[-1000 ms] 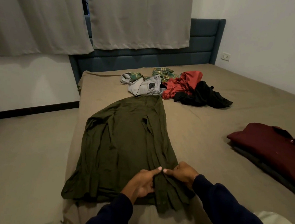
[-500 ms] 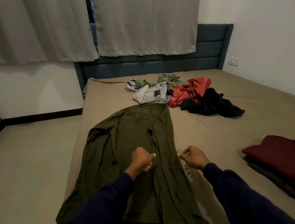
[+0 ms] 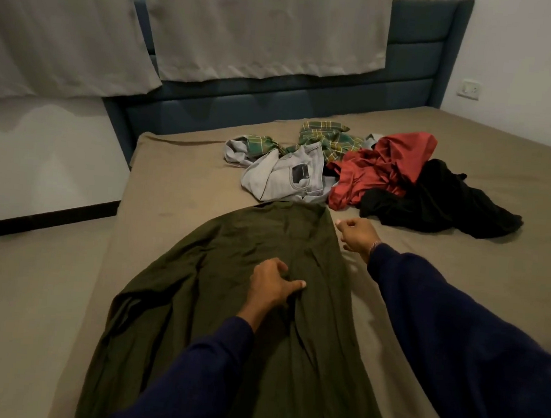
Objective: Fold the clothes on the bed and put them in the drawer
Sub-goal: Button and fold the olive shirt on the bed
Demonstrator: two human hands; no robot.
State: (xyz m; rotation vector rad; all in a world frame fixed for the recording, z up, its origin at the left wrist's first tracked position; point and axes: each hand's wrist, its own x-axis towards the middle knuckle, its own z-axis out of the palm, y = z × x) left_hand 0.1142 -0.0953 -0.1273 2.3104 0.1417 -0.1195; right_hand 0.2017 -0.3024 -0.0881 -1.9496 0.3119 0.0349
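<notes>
Both hands (left (image 3: 274,283) pinching) on shirt (image 3: 225,304).

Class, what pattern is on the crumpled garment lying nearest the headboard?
Green plaid with yellow and white lines: the crumpled checked garment, seen best in the head view.

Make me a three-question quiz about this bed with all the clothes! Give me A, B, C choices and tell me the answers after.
1. Where does the green shirt lie?
A. spread on the bed
B. on the floor
C. over the curtain

2. What colour are the crumpled clothes beside the red cloth, on its right?
A. yellow
B. black
C. pink

3. What is the left hand doing?
A. waving in the air
B. holding the jeans
C. resting on the green shirt

Answers: 1 A, it lies spread on the bed. 2 B, the black clothes lie there. 3 C, it rests on the shirt's middle.
</notes>
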